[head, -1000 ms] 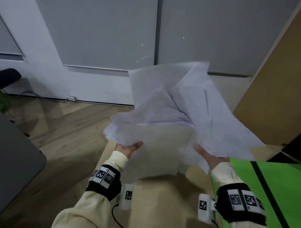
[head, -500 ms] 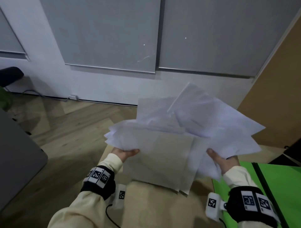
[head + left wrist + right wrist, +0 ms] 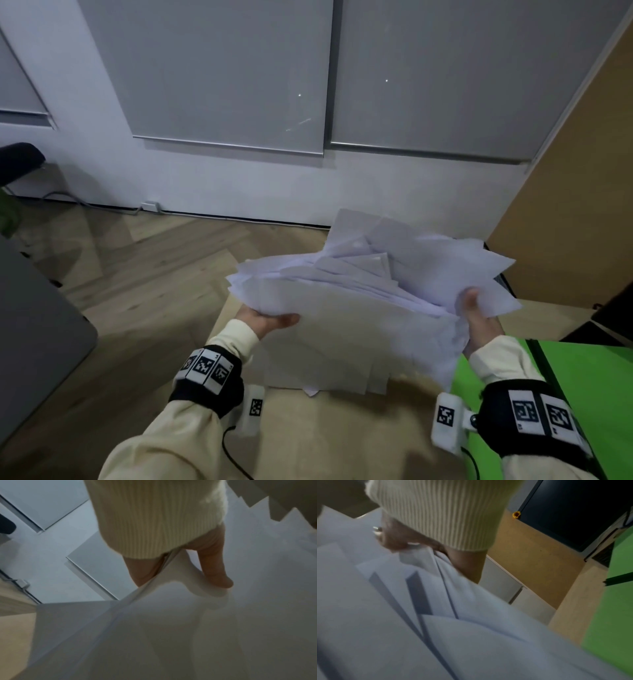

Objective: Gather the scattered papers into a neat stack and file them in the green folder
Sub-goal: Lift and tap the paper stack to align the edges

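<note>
Holding messy papers (image 3: pixel 346 329) over tabletop (image 3: pixel 335 435), left hand (image 3: pixel 265 320) and right hand (image 3: pixel 479 317) each grip an edge; green folder (image 3: pixel 582 383) lower right holds nothing visible; bundle lower, tighter than earlier.

I see the papers (image 3: pixel 346 329) as a loose, uneven bundle of white sheets, raised off the desk and tilted, corners fanning out at the far right. The folder (image 3: pixel 555 373) is bright green with a dark strip, lying flat at the near right, partly under the papers' right edge.
</note>
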`<action>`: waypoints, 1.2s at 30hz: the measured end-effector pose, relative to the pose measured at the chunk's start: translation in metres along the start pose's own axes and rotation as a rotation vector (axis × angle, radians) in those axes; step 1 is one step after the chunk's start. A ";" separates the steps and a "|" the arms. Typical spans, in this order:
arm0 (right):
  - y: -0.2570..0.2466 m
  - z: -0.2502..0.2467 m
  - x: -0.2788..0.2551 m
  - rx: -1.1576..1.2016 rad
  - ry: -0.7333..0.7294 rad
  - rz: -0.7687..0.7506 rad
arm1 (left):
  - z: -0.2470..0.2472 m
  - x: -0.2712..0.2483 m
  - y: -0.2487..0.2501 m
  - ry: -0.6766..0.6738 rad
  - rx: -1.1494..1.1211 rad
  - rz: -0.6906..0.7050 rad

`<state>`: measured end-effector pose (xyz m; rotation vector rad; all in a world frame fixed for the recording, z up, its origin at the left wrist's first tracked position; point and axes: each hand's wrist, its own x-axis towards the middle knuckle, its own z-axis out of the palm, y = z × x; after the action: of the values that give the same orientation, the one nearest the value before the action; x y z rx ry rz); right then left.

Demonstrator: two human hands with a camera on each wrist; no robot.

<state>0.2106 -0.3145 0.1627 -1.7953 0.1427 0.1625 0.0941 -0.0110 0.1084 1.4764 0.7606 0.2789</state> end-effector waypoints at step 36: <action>0.026 0.013 -0.002 0.057 -0.274 -0.198 | -0.003 -0.017 0.013 -0.260 0.057 0.015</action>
<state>0.2038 -0.3076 0.1351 -1.7007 -0.2236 0.2578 0.0835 -0.0174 0.1262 1.5371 0.5516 0.0737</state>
